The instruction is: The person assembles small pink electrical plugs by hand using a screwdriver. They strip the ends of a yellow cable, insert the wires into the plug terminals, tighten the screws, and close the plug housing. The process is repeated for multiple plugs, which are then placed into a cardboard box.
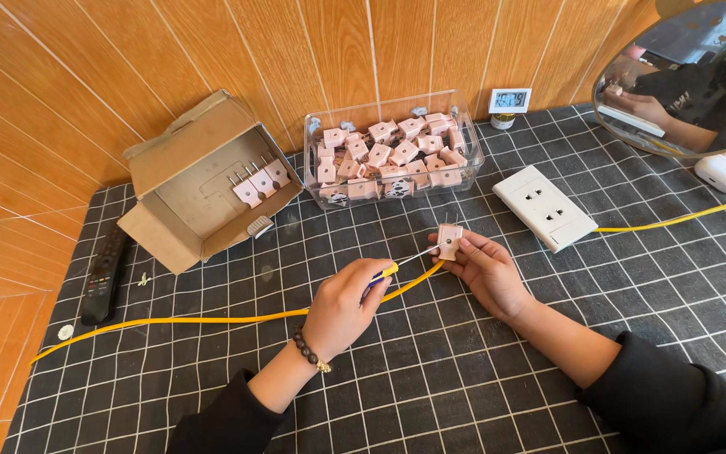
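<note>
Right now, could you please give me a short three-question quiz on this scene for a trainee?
1. True or false: the right hand holds a pink plug.
2. Which tool does the left hand hold: A pliers, B screwdriver, C scissors?
3. Fill in: spare plugs fill the clear ___.

Key: 1 true. 2 B. 3 plastic box.

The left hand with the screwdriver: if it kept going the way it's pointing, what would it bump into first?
The left hand aims its screwdriver up and to the right, at the pink plug held in the right hand. The tip looks to be already at the plug, so that comes first, though depth is hard to judge.
</note>
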